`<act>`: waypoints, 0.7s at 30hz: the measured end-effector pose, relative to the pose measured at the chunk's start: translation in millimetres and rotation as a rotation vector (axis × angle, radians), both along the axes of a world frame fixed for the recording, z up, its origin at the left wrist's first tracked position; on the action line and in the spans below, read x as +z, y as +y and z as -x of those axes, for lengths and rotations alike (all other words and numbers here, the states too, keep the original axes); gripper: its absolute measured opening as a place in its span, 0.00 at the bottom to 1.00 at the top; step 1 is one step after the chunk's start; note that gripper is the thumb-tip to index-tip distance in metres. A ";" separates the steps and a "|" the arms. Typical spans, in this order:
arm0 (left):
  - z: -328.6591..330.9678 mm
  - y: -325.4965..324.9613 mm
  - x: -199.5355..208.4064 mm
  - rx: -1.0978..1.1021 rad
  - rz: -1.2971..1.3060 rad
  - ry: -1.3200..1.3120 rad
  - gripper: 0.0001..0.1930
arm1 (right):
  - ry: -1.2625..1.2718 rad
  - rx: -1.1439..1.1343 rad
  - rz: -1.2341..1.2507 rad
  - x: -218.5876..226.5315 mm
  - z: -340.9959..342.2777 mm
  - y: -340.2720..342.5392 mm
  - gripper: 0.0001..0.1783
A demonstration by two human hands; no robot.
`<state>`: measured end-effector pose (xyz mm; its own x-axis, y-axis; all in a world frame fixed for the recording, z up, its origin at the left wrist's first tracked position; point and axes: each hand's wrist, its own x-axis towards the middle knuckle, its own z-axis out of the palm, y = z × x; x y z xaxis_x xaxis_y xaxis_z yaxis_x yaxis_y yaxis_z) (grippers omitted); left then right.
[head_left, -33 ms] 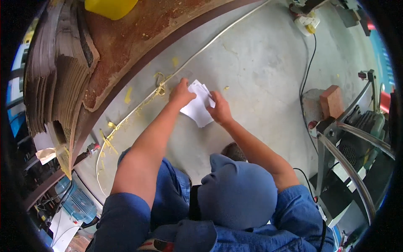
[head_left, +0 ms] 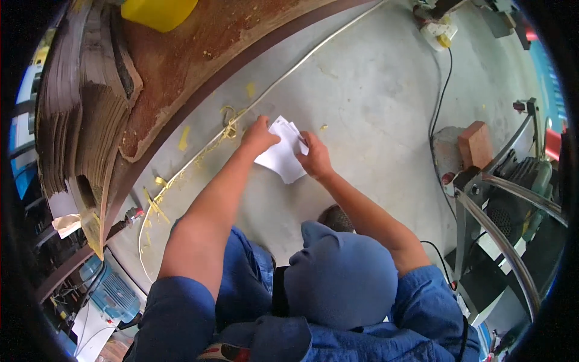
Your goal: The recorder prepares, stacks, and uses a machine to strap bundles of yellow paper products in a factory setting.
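Note:
White paper sheets [head_left: 281, 158], a small loose stack with slightly offset top corners, are held between my two hands above the grey floor. My left hand [head_left: 260, 136] grips their left edge, its thumb lying toward the paper. Along the right edge, my right hand [head_left: 316, 158] pinches the sheets with thumb and fingers. Both forearms reach forward, and the undersides of the sheets are hidden.
Beyond my left hand a pale cable [head_left: 271, 87] crosses the floor, with yellow scraps [head_left: 229, 128] around it. A brown-topped table [head_left: 181, 72] carries stacked grey-brown sheets [head_left: 63, 127]. To the right are a brick [head_left: 476, 145], a black cord [head_left: 435, 117] and a metal-framed machine [head_left: 506, 220].
My left hand and the paper's left edge have shifted very slightly to the left. My right hand keeps its hold on the sheets.

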<state>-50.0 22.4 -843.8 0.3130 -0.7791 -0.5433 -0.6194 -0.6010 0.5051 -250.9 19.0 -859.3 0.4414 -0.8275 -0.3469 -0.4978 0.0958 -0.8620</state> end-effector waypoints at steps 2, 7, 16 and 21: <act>-1.3 -11.4 10.3 0.009 -0.154 0.232 0.25 | -0.081 -0.129 -0.139 2.8 2.6 -2.0 0.31; 21.3 -7.9 60.7 0.011 -0.226 0.557 0.21 | -0.019 -0.090 -0.132 21.3 18.8 0.1 0.30; 27.3 16.8 244.5 -0.289 -0.009 0.365 0.26 | -0.129 0.000 0.420 184.8 53.0 20.2 0.24; 40.7 39.4 371.0 0.121 -0.171 0.853 0.24 | -0.258 -0.023 -0.167 332.1 77.0 39.0 0.21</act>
